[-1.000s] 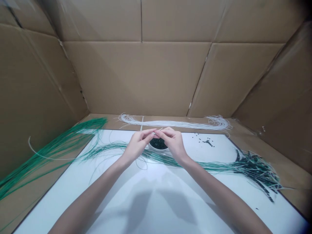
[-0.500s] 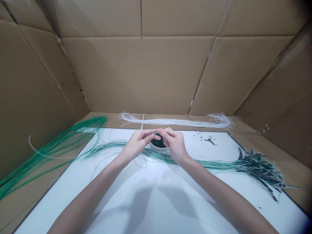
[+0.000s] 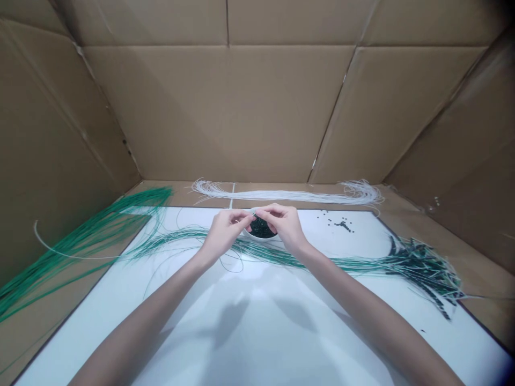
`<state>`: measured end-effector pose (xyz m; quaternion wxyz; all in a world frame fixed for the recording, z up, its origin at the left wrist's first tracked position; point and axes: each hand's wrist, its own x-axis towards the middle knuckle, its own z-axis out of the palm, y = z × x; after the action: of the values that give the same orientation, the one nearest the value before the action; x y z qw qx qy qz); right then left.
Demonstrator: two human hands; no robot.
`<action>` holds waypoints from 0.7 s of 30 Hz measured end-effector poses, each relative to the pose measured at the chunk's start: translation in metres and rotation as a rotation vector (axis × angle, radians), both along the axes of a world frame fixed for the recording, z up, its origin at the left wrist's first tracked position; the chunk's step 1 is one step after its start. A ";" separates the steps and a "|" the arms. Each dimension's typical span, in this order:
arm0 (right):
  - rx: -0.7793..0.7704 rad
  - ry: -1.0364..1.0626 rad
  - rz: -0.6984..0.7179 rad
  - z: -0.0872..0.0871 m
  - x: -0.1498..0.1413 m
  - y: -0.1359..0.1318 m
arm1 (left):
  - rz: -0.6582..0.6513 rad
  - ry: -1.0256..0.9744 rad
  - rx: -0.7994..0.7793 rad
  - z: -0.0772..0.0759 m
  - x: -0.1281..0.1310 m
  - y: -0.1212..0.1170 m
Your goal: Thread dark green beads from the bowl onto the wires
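Above a small white bowl (image 3: 261, 239) of dark beads (image 3: 262, 228), my left hand (image 3: 224, 229) and my right hand (image 3: 285, 224) meet fingertip to fingertip. The left thumb and forefinger are closed in a pinch on a thin strand, of which hardly anything shows. My right fingers are pinched too; what lies between them is too small to make out. Beneath my wrists a bundle of green strands (image 3: 341, 264) runs across the white board (image 3: 257, 316). Its right end is a cluster of strands strung with dark beads (image 3: 428, 271).
Loose dark beads (image 3: 341, 225) lie scattered right of the bowl. Behind it stretches a bundle of white strands (image 3: 281, 196). More green strands (image 3: 92, 236) spread over the left edge, near a curved white strand (image 3: 54, 247). Cardboard walls (image 3: 225, 118) enclose the back and sides.
The view has tilted down slightly. My hands have drawn a little apart, uncovering more of the bowl, and the thin strand seen between my fingertips is now mostly hidden.
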<state>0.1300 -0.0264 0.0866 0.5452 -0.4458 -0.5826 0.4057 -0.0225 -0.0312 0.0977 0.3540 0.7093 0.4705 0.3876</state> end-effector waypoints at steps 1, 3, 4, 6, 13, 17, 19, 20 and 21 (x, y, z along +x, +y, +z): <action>-0.007 -0.011 0.007 0.000 0.001 0.001 | -0.008 0.000 -0.004 0.000 0.000 0.000; -0.007 -0.036 0.015 -0.001 0.002 0.004 | -0.021 -0.002 -0.010 -0.002 0.000 0.002; 0.000 -0.050 0.015 -0.002 0.003 0.005 | -0.024 -0.003 -0.013 -0.002 0.000 0.002; 0.027 -0.082 0.004 -0.005 0.004 0.007 | -0.021 -0.010 -0.020 -0.005 -0.001 0.004; 0.097 -0.204 -0.024 -0.010 0.007 0.010 | -0.015 -0.003 -0.054 -0.012 -0.003 0.011; 0.067 -0.295 0.003 -0.012 0.010 0.016 | -0.009 0.030 -0.082 -0.018 -0.003 0.015; 0.020 -0.366 0.077 -0.017 0.014 0.023 | 0.042 0.058 -0.094 -0.023 -0.003 0.017; -0.007 -0.408 0.133 -0.020 0.016 0.028 | 0.075 0.074 -0.097 -0.027 -0.003 0.019; -0.031 -0.451 0.201 -0.023 0.018 0.032 | 0.105 0.088 -0.094 -0.031 -0.003 0.021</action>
<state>0.1481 0.0051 0.0637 0.3513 -0.4731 -0.7248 0.3569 -0.0259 -0.0101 0.0667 0.3451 0.6825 0.5401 0.3514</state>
